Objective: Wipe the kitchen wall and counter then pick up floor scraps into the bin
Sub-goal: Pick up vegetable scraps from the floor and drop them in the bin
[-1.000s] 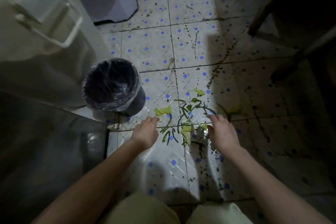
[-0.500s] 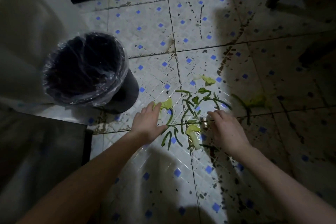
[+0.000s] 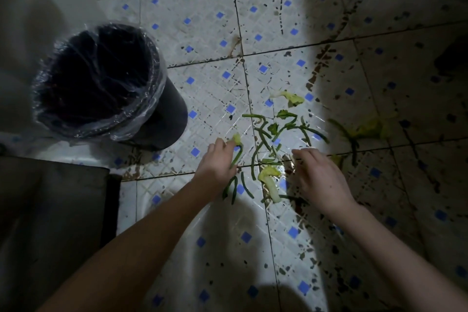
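**Condition.** The scraps (image 3: 263,134), green stems and pale leaf bits, lie scattered on the tiled floor (image 3: 202,20). None of those I can see has reached the bin (image 3: 162,121). The bin stands upright and lined, near the pile on its left. The far scraps (image 3: 364,130) lie apart to the right, in shadow.

**Hands.** My left hand (image 3: 217,162) is at the pile's left edge, fingers close together, tips on a leaf (image 3: 236,138), with a stem running under them. In this dim light I cannot tell whether I have the leaf pinched. My right hand (image 3: 319,177) is at the pile's right edge, fingers bent down and a little apart, tips at the floor, holding nothing I can see.

**Step.** By my judgement, I am gathering the pile for a first lift.

**Risks.**
- The thin stems lie flat on glossy tile. A loose scoop may shed them short of the bin.
- The liner sits loosely over the rim, and a brushing hand could drag it inward.
- The far scraps are easily missed in the dark.
- A knock could tip the bin.
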Demonstrator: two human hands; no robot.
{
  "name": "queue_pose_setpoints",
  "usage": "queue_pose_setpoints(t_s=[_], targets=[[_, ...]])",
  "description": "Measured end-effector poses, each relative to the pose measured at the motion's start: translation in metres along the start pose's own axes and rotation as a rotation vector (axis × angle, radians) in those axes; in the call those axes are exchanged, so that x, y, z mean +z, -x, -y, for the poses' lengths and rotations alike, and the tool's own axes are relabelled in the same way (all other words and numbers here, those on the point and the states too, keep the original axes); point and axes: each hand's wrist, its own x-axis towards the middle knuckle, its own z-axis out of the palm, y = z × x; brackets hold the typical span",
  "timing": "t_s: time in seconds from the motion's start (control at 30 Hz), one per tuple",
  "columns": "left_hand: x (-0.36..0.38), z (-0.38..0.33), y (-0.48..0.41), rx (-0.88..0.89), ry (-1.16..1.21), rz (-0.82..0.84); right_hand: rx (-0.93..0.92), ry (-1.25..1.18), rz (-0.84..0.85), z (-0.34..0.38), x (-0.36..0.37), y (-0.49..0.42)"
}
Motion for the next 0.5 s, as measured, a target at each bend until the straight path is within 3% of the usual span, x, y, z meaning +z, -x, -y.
queue_pose_setpoints(t_s=[0.13,0.5], targets=[[0.002,-0.006,0.008,0.057,0.037,-0.036,-0.002,0.002,0.019,0.001,0.002,0.003],[-0.009,-0.008,0.007,0.123,-0.088,0.123,-0.021,0.025,0.038,0.005,-0.001,0.011]])
